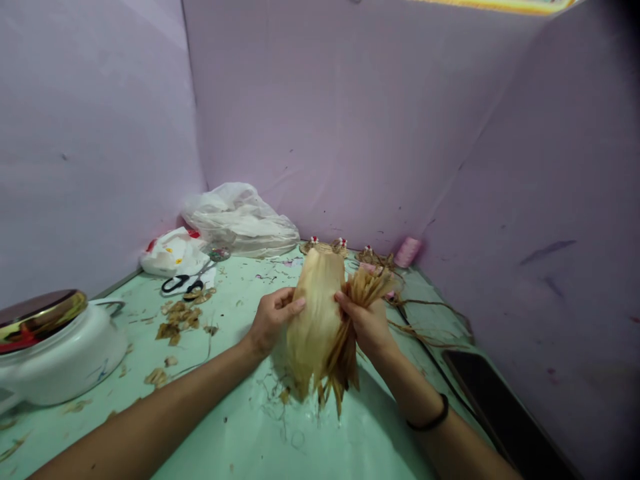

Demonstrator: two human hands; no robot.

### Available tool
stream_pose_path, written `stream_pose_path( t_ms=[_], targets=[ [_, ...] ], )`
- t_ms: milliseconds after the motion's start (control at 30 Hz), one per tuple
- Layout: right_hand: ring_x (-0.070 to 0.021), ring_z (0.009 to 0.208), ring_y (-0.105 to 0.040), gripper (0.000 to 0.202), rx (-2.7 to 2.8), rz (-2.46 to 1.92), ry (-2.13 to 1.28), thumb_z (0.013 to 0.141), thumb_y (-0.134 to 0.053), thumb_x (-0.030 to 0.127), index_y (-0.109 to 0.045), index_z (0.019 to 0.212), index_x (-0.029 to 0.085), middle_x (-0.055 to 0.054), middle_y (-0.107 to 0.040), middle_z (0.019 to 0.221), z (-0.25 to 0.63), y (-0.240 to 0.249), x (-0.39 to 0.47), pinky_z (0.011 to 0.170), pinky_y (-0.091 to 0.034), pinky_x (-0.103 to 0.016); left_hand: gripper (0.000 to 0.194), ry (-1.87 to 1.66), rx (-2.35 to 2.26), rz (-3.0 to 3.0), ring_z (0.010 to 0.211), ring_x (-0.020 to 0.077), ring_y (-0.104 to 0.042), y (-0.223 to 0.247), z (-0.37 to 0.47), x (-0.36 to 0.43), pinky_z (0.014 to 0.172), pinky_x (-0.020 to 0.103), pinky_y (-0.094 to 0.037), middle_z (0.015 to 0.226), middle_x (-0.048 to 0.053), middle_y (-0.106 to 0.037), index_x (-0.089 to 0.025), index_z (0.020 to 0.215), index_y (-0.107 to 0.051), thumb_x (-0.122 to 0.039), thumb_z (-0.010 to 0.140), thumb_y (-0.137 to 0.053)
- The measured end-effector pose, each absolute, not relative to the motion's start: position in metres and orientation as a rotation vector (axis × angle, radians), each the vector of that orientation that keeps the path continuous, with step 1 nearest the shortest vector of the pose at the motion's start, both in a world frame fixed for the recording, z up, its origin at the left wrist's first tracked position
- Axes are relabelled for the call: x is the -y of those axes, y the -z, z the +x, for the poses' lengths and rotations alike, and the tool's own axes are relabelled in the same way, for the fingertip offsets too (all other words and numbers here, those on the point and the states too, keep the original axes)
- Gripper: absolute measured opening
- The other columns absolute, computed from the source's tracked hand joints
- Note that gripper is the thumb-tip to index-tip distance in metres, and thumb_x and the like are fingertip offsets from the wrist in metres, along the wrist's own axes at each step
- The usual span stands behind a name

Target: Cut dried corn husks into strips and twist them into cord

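Green tabletop [225, 440], hands [270, 323], pale husk [317, 317] near-upright (tapered end down)

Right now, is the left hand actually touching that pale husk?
Touching. The head view shows the left hand at the edge of the pale husk, its thumb overlapping the front.

Clock from the husk, 12 = far side. Husk [316, 313]: 1, at centre. Strip bundle [345, 353]: 1, 3 o'clock. Hands: 2, left hand [274, 319] at 9, right hand [370, 327] at 3. Scissors [193, 285]: 1 pair, 9. Pot [75, 363]: 1, between 8 and 9. Bags: 2, clear bag [240, 223] and white bag [175, 253], both around 10. Spool [409, 252]: 1, 2 o'clock. Dark slab [505, 413]: 1, 4. Wristband [440, 418]: 1, 4–5. Scraps [181, 317]: many, uncountable, 8–9.
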State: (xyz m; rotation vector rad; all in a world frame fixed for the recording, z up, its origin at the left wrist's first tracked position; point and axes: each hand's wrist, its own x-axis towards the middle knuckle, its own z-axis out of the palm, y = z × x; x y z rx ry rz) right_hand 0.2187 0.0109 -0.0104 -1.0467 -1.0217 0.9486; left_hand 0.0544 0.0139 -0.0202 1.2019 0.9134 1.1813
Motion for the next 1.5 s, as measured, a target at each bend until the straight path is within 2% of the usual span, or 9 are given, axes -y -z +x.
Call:
stream_pose_path(
  t_ms=[67,233,367,533,633,767,900,1100,1500],
  targets=[
    [-0.0073,0.041,-0.042,0.021,1.081,-1.037,-0.993,0.056,-0.070,0.026,-0.052,0.062,0.017,0.005,-0.051,0.050,0.216,0.008,-0.008,0.041,-0.034,-0.022,0.039,-1.139,-0.891,1.046,0.065,0.0175,-0.059,0.018,0.055,-0.016,0.061,0.028,-0.045,0.073,0.005,-0.065,-0.012,0.082,-0.064,-0.040,0.056,-0.071],
    [-0.0075,0.036,-0.040,0.022,1.043,-1.162,-1.152,0.052,-0.071,0.026,-0.052,0.060,0.016,0.005,-0.049,0.043,0.213,0.011,-0.009,0.036,-0.031,-0.021,0.035,-1.232,-1.075,0.882,0.056,0.0157,-0.056,0.022,0.057,-0.026,0.056,0.028,-0.045,0.063,0.004,-0.064,-0.010,0.068,-0.062,-0.030,0.044,-0.076],
    [-0.0081,0.040,-0.045,0.027,0.934,-1.258,-1.283,0.048,-0.075,0.024,-0.054,0.062,0.015,0.003,-0.053,0.048,0.216,0.015,-0.013,0.034,-0.029,-0.018,0.025,-1.262,-1.243,1.157,0.046,0.0093,-0.044,0.019,0.052,-0.029,0.044,0.022,-0.035,0.051,-0.003,-0.053,-0.012,0.057,-0.058,-0.032,0.049,-0.070],
    [-0.0093,0.049,-0.053,0.033,0.775,-1.248,-1.364,0.055,-0.075,0.037,-0.058,0.074,0.015,-0.002,-0.061,0.061,0.222,0.015,-0.016,0.033,-0.025,-0.014,0.022,-1.251,-1.366,1.444,0.045,0.0070,-0.034,0.011,0.044,-0.029,0.043,0.019,-0.025,0.046,-0.006,-0.039,-0.015,0.048,-0.049,-0.031,0.056,-0.062],
    [-0.0091,0.051,-0.054,0.037,0.790,-1.205,-1.410,0.051,-0.078,0.032,-0.060,0.079,0.016,-0.002,-0.062,0.067,0.222,0.015,-0.014,0.033,-0.024,-0.014,0.023,-1.230,-1.381,1.510,0.046,0.0070,-0.031,0.011,0.043,-0.029,0.043,0.019,-0.024,0.046,-0.006,-0.036,-0.016,0.048,-0.047,-0.031,0.058,-0.060],
    [-0.0058,0.043,-0.045,0.038,0.814,-1.157,-1.486,0.044,-0.078,0.021,-0.060,0.077,0.014,0.002,-0.058,0.059,0.217,0.016,-0.011,0.033,-0.025,-0.016,0.024,-1.190,-1.357,1.547,0.048,0.0076,-0.032,0.013,0.045,-0.028,0.044,0.019,-0.023,0.048,-0.005,-0.035,-0.016,0.049,-0.046,-0.033,0.059,-0.059],
    [-0.0030,0.036,-0.035,0.036,0.756,-1.180,-1.462,0.041,-0.074,0.014,-0.056,0.073,0.014,0.007,-0.050,0.049,0.214,0.015,-0.009,0.031,-0.021,-0.016,0.028,-1.178,-1.341,1.571,0.047,0.0072,-0.030,0.011,0.047,-0.025,0.044,0.019,-0.022,0.048,-0.005,-0.034,-0.017,0.046,-0.040,-0.033,0.058,-0.060],
    [-0.0023,0.036,-0.032,0.034,0.752,-1.206,-1.411,0.042,-0.067,0.012,-0.053,0.072,0.015,0.008,-0.046,0.049,0.211,0.012,-0.008,0.031,-0.020,-0.015,0.033,-1.191,-1.312,1.556,0.046,0.0061,-0.026,0.007,0.049,-0.021,0.042,0.019,-0.020,0.046,-0.006,-0.029,-0.018,0.044,-0.033,-0.031,0.057,-0.060],
    [-0.0050,0.033,-0.028,0.014,0.931,-1.357,-1.118,0.048,-0.054,0.012,-0.043,0.053,0.019,0.008,-0.036,0.038,0.212,0.025,-0.012,0.032,-0.022,-0.020,0.016,-1.184,-1.296,1.463,0.040,0.0070,-0.036,0.005,0.057,-0.013,0.039,0.019,-0.026,0.042,-0.005,-0.043,-0.015,0.047,-0.054,-0.025,0.058,-0.060]
  ],
)
